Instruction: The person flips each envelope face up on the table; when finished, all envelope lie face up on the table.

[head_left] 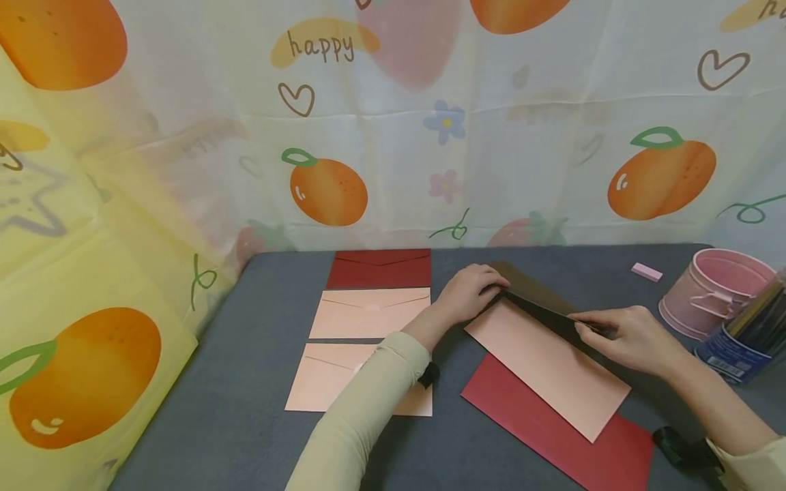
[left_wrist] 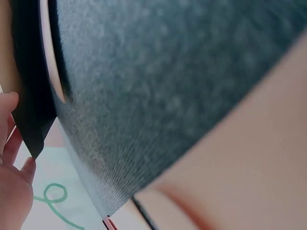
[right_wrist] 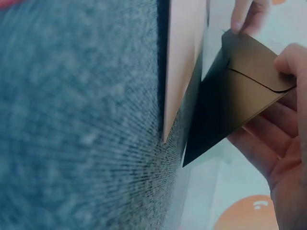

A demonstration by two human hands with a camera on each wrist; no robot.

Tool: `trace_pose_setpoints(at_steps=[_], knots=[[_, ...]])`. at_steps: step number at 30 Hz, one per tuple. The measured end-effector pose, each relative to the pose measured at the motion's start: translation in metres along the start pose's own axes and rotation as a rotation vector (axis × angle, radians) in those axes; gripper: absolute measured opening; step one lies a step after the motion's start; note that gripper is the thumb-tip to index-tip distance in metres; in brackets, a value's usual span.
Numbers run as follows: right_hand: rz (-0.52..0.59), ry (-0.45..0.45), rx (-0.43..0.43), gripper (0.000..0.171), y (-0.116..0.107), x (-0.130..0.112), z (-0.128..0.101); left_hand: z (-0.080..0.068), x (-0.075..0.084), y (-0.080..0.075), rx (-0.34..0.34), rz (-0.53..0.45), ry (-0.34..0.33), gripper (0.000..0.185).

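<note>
A dark brown envelope (head_left: 534, 283) is held up on edge between both hands, its flap line showing in the right wrist view. My left hand (head_left: 469, 293) grips its left end; in the left wrist view, fingers (left_wrist: 29, 170) lie at the dark corner. The right hand (head_left: 629, 337) pinches its near right side, thumb on the flap (right_wrist: 259, 57) and fingers behind. Just in front and below lies a light pink envelope (head_left: 552, 372), slanted over a larger-looking red envelope (head_left: 522, 416) on the table.
Left of the hands, a column holds a red envelope (head_left: 377, 273) and two pink envelopes (head_left: 350, 314), the nearest partly covered by the left sleeve. At right stand a pink pail (head_left: 688, 293) and a blue can (head_left: 733, 354) of pens. A small pink block (head_left: 647, 272) lies behind.
</note>
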State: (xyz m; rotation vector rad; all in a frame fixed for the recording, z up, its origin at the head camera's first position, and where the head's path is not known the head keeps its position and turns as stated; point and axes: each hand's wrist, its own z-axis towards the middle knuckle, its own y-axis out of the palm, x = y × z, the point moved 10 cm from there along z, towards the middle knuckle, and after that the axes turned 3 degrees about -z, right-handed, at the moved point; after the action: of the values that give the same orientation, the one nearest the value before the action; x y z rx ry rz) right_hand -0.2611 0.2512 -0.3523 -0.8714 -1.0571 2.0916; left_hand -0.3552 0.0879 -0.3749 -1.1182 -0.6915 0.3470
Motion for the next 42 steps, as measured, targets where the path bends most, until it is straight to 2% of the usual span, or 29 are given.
trace_pose_setpoints(at_steps=[4,10,14,21,26,30,34,39,42], knots=[[0.03,-0.02,0.085,0.024,-0.007,0.0,0.0,-0.002,-0.001,-0.01,0.034,-0.024,0.016,0.022],[0.097,0.014,0.192,0.026,-0.016,0.006,-0.001,-0.006,-0.008,-0.024,0.082,-0.146,-0.008,0.019],[0.133,0.115,0.199,0.02,-0.016,0.015,-0.003,-0.009,-0.012,-0.031,0.133,-0.245,-0.007,0.018],[0.218,0.335,0.18,0.012,-0.014,0.036,-0.007,-0.014,-0.017,-0.042,0.262,-0.47,-0.004,0.021],[0.244,0.429,0.172,0.019,-0.012,0.049,-0.007,-0.017,-0.03,-0.045,0.341,-0.609,-0.09,0.027],[0.215,0.479,0.159,0.025,-0.011,0.057,-0.005,-0.019,-0.036,-0.045,0.368,-0.736,-0.144,0.028],[0.211,0.518,0.11,0.03,-0.009,0.064,-0.002,-0.021,-0.041,-0.044,0.373,-0.752,-0.198,0.028],[0.223,0.558,-0.015,0.039,0.003,0.071,-0.002,-0.026,-0.05,-0.037,0.333,-0.678,-0.305,0.038],[0.203,0.555,-0.081,0.043,0.01,0.073,-0.003,-0.028,-0.055,-0.03,0.295,-0.63,-0.346,0.032]])
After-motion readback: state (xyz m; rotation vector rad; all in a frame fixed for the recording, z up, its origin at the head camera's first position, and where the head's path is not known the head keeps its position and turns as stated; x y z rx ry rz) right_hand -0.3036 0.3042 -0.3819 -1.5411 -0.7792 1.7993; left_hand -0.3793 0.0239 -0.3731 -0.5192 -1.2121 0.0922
